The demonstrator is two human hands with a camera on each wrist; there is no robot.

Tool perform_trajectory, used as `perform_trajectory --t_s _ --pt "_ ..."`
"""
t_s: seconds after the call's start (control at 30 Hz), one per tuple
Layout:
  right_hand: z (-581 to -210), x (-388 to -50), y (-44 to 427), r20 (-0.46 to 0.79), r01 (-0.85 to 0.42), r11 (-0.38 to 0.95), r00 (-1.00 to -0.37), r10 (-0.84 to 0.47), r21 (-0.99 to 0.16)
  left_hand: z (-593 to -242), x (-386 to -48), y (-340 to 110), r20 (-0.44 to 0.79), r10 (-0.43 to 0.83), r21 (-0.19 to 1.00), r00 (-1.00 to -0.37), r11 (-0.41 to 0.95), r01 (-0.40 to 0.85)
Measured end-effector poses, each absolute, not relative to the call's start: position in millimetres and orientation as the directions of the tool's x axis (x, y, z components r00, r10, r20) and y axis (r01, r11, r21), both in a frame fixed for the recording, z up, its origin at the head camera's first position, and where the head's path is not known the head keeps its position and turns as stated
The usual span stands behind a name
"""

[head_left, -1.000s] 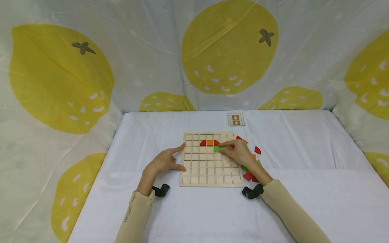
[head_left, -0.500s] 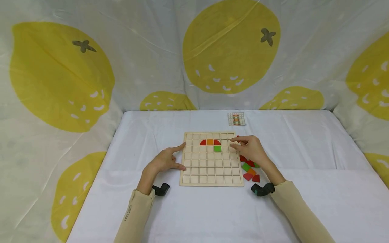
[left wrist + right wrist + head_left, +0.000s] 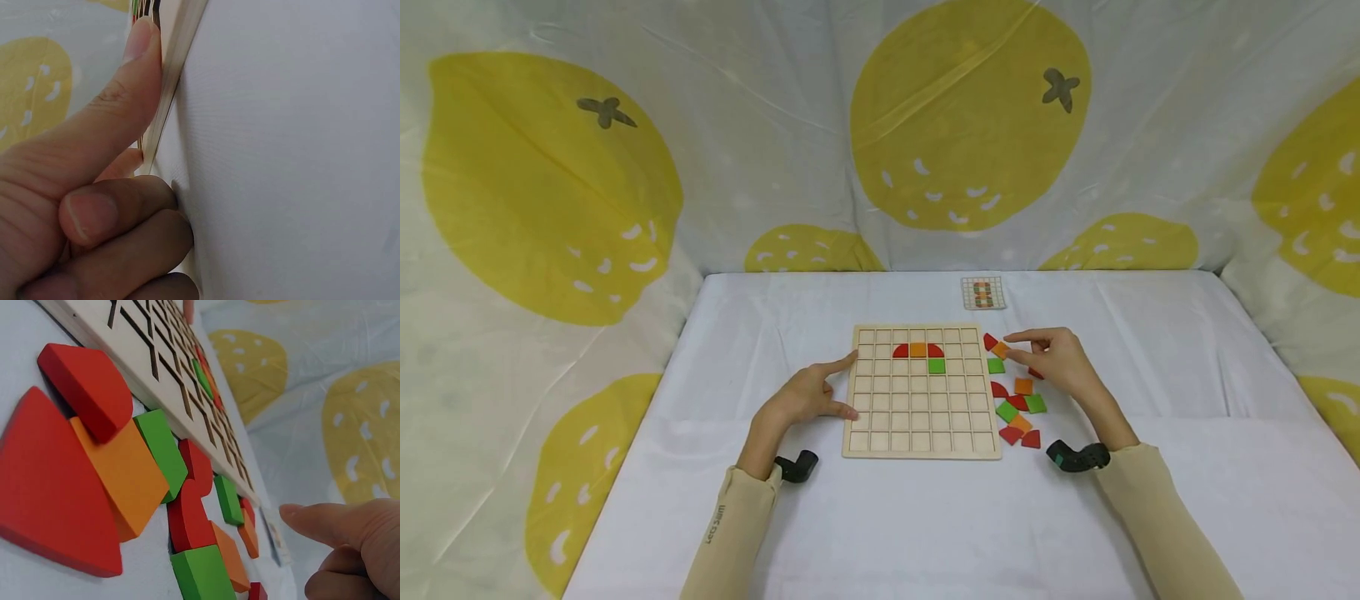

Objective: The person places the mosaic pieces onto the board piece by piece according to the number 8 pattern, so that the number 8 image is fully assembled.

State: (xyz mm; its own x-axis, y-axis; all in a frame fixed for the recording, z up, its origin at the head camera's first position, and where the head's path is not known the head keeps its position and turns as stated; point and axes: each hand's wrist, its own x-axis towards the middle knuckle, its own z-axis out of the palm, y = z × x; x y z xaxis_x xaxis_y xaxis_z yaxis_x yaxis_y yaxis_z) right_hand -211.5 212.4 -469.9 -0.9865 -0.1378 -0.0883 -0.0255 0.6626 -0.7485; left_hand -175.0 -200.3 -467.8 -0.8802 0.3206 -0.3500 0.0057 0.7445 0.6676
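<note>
Right hand (image 3: 1056, 358) drawn back from the green square (image 3: 937, 367) on the gridded board (image 3: 922, 419), past its right edge to the loose pieces (image 3: 1032, 438), fingertips at an orange tile (image 3: 1001, 350), a second green tile (image 3: 996, 366) uncovered, right sleeve (image 3: 1161, 512) shifted outward.

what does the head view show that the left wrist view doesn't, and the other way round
Only the head view: the right hand, the grid card lying beyond the board, and the beige sleeves.

Only the left wrist view: a close look at the thumbnail, and the folded fingers with a nail plain to see.

Both: the left hand at the board, the white cloth and the lemon-print backdrop. Coloured specks at the left wrist view's top are too small to identify.
</note>
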Motion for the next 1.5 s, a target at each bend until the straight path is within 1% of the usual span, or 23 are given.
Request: perform_trajectory --t_s 0.27,0.4,0.73,0.97,1.13,1.37,1.5 --pt "-475 -215 220 -0.134 0.006 0.687 -0.982 -0.133 -0.727 -467 -175 -200 -0.347 0.327 0.672 -0.879 0.741 0.010" --pt "-477 -218 230 -0.152 0.002 0.691 -0.976 -0.156 -0.722 -466 -175 -200 -0.342 0.331 0.676 -0.879 0.737 0.014" --pt "-477 -222 266 -0.209 -0.008 0.651 -0.944 -0.255 -0.759 -466 -176 -201 -0.334 0.335 0.677 -0.881 0.736 0.023" --pt "-484 -224 282 -0.231 -0.049 0.638 -0.909 -0.348 -0.769 -467 -176 -201 -0.332 0.341 0.677 -0.879 0.735 0.030" --pt "-488 -224 279 -0.229 -0.047 0.636 -0.911 -0.344 -0.770 -468 -176 -201 -0.338 0.337 0.677 -0.879 0.735 0.022" --pt "-490 -224 270 -0.219 -0.016 0.648 -0.935 -0.280 -0.762 -467 -175 -201 -0.340 0.336 0.677 -0.878 0.736 0.020" --pt "-491 -223 272 -0.232 -0.005 0.640 -0.930 -0.285 -0.768 -468 -175 -201 -0.335 0.342 0.677 -0.878 0.735 0.028"
